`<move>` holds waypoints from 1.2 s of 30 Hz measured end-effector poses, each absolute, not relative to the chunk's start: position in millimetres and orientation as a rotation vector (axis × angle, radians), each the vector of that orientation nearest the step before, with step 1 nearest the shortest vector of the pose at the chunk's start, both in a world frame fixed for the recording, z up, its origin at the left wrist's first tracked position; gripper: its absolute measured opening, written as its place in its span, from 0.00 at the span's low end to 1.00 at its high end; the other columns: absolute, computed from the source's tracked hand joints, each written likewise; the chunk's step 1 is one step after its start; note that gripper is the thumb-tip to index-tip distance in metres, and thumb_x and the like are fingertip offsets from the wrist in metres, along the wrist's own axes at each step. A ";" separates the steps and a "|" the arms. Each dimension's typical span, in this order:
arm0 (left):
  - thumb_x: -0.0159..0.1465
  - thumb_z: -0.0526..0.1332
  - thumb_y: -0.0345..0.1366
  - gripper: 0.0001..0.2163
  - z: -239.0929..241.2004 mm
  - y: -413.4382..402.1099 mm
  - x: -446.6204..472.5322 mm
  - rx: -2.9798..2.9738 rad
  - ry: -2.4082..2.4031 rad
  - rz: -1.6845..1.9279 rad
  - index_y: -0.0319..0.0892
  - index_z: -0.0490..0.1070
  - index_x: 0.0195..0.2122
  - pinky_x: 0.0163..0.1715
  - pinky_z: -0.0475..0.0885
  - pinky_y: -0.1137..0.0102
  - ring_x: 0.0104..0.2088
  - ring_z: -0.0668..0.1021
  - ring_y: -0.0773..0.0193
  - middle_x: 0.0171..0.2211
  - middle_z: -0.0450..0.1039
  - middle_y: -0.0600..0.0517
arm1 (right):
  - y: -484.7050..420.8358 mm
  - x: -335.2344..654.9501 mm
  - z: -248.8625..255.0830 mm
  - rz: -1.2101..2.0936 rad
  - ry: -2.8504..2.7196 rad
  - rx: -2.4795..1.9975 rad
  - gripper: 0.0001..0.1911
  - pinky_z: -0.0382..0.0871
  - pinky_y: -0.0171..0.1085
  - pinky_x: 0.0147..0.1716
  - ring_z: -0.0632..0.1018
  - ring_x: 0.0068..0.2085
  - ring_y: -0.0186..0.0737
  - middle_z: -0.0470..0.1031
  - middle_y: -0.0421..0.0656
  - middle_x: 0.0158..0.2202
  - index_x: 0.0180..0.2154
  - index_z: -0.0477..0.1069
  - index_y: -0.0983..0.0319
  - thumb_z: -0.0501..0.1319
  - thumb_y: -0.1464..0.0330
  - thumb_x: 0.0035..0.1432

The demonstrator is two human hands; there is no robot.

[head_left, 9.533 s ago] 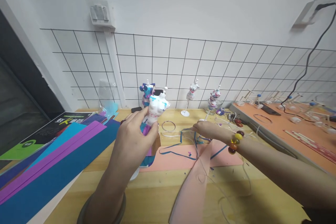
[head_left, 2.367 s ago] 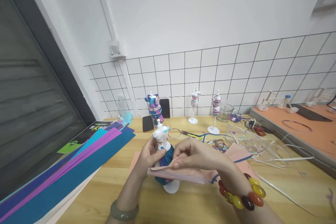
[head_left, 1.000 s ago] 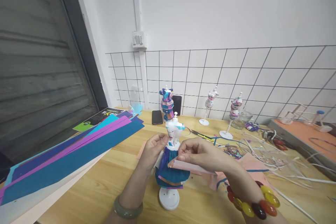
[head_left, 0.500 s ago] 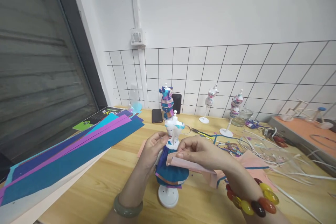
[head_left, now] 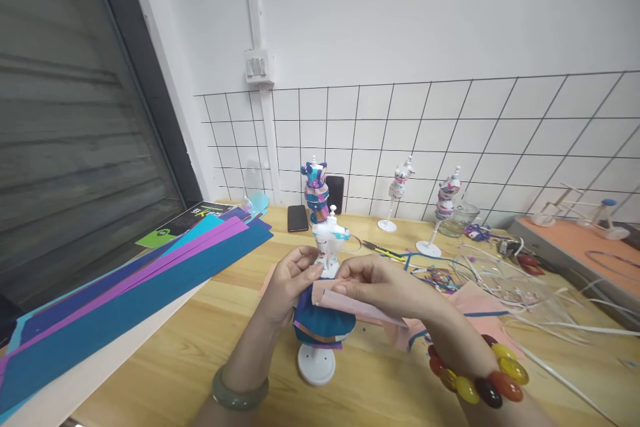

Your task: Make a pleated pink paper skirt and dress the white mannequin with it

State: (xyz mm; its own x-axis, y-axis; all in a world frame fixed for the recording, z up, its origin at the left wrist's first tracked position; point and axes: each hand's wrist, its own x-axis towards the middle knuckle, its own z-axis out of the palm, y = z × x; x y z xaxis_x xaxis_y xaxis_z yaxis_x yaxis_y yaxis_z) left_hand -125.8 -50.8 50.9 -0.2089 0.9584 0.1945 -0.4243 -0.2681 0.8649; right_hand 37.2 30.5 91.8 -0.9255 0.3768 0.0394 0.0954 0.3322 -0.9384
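A small white dress form (head_left: 328,240) stands upright on a round base before me, wearing a layered skirt (head_left: 325,323) of teal, purple and brown paper-like material. My left hand (head_left: 293,283) grips the form at its waist from the left, thumb across the front by the skirt's top edge. Between the thumb and fingers of my right hand (head_left: 373,283) is a pale pink strip (head_left: 345,300), folded over along one edge. The strip lies across the skirt's upper front and trails off to the right. Its left end sits close to my left thumb.
Stacked coloured sheets (head_left: 150,300) lie at the left. Behind the form stand a dressed form (head_left: 317,193), two phones, scissors (head_left: 385,251) and two more forms (head_left: 400,187). Tangled ribbons (head_left: 445,277), pink pieces (head_left: 475,307) and a glass bowl (head_left: 460,219) are at the right.
The pink strip's left end has shifted slightly left across the skirt front, nearer my left thumb. Both hands keep their hold. The whole view has moved slightly.
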 end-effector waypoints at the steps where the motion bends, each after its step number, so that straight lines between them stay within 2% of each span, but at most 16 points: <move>1: 0.51 0.68 0.33 0.14 50.5 -51.1 -126.3 0.952 0.850 1.681 0.39 0.70 0.38 0.33 0.68 0.73 0.33 0.77 0.64 0.33 0.76 0.49 | 30.6 37.6 92.3 1.606 -2.359 -0.432 0.18 0.53 0.30 0.21 0.60 0.23 0.29 0.60 0.34 0.22 0.27 0.67 0.63 0.60 0.54 0.55; 6: 0.51 0.68 0.34 0.14 49.4 -51.7 -129.6 0.955 0.926 1.710 0.39 0.70 0.38 0.32 0.69 0.74 0.32 0.78 0.63 0.34 0.78 0.47 | 27.9 42.1 96.9 1.372 -2.439 -0.492 0.17 0.50 0.30 0.20 0.59 0.22 0.29 0.56 0.34 0.21 0.26 0.65 0.63 0.57 0.56 0.58; 10: 0.49 0.69 0.36 0.17 50.9 -52.0 -131.1 0.961 0.942 1.741 0.39 0.70 0.39 0.31 0.69 0.73 0.33 0.78 0.61 0.34 0.78 0.47 | 22.6 44.2 99.9 1.238 -2.453 -0.675 0.19 0.46 0.30 0.15 0.57 0.17 0.27 0.55 0.34 0.19 0.27 0.63 0.61 0.55 0.53 0.58; 15: 0.52 0.67 0.36 0.14 54.1 -53.0 -129.6 0.991 1.001 1.729 0.39 0.69 0.39 0.32 0.70 0.72 0.32 0.79 0.61 0.32 0.78 0.47 | 22.7 40.1 97.0 0.900 -2.450 -0.603 0.23 0.49 0.31 0.18 0.58 0.22 0.29 0.54 0.35 0.19 0.20 0.56 0.61 0.55 0.53 0.58; 18: 0.54 0.66 0.36 0.13 55.7 -53.7 -128.5 1.004 1.040 1.749 0.39 0.69 0.39 0.33 0.70 0.72 0.33 0.79 0.61 0.33 0.78 0.47 | 25.0 38.9 96.1 0.919 -2.462 -0.581 0.24 0.48 0.31 0.18 0.56 0.20 0.29 0.52 0.34 0.18 0.19 0.56 0.61 0.52 0.54 0.61; 21: 0.55 0.66 0.36 0.12 56.6 -54.0 -128.0 1.021 1.083 1.783 0.39 0.69 0.39 0.34 0.69 0.71 0.36 0.78 0.60 0.35 0.78 0.47 | 26.9 38.9 96.1 0.921 -2.465 -0.540 0.22 0.48 0.31 0.19 0.57 0.21 0.29 0.53 0.34 0.18 0.21 0.61 0.62 0.51 0.56 0.63; 23: 0.55 0.66 0.36 0.13 56.7 -53.9 -127.7 1.043 1.120 1.800 0.39 0.69 0.39 0.36 0.69 0.71 0.38 0.78 0.59 0.36 0.77 0.46 | 28.3 38.8 95.7 0.893 -2.453 -0.518 0.20 0.52 0.32 0.20 0.61 0.22 0.31 0.59 0.36 0.19 0.23 0.67 0.62 0.52 0.57 0.63; 27: 0.54 0.66 0.37 0.13 56.8 -53.8 -126.2 1.086 1.170 1.822 0.39 0.70 0.39 0.38 0.69 0.70 0.40 0.77 0.58 0.37 0.76 0.46 | 29.8 38.4 94.9 0.905 -2.400 -0.447 0.15 0.63 0.34 0.30 0.71 0.31 0.37 0.72 0.42 0.28 0.31 0.74 0.61 0.55 0.61 0.62; 33: 0.53 0.67 0.37 0.13 56.8 -53.2 -122.6 1.074 1.159 1.831 0.39 0.71 0.38 0.37 0.69 0.71 0.39 0.77 0.58 0.37 0.77 0.46 | 26.6 38.7 97.0 1.121 -2.376 -0.449 0.12 0.66 0.34 0.32 0.73 0.34 0.38 0.75 0.43 0.32 0.35 0.74 0.62 0.57 0.62 0.60; 36: 0.53 0.67 0.38 0.14 55.5 -52.3 -122.2 1.068 1.167 1.842 0.39 0.72 0.39 0.38 0.69 0.70 0.39 0.77 0.57 0.38 0.77 0.45 | 26.3 37.9 96.7 1.128 -2.373 -0.474 0.15 0.63 0.32 0.28 0.71 0.31 0.36 0.73 0.42 0.29 0.34 0.74 0.63 0.54 0.59 0.61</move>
